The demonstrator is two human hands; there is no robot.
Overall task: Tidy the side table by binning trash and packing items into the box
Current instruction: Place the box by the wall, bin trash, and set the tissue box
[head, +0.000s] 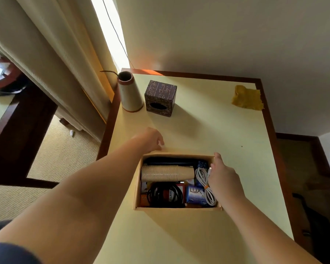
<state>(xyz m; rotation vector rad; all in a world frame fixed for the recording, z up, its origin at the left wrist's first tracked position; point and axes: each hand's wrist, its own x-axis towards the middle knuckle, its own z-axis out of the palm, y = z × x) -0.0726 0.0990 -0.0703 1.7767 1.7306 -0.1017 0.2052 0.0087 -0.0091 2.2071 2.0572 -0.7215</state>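
An open box (pixel 136 191) sits near the front of the table (pixel 227 141), packed with stacked cups (pixel 166 173), a black cable (pixel 165 193), soap (pixel 195 193) and a white cable (pixel 205 184). The right hand (pixel 222 178) reaches over the box's right wall, fingers curled at the white cable. The left hand (pixel 151 139) rests at the far left corner, fingers bent loosely and holding nothing. Beyond stand a vase (pixel 129 92) and tissue box (pixel 160 98); a yellow cloth (pixel 247 99) lies far right.
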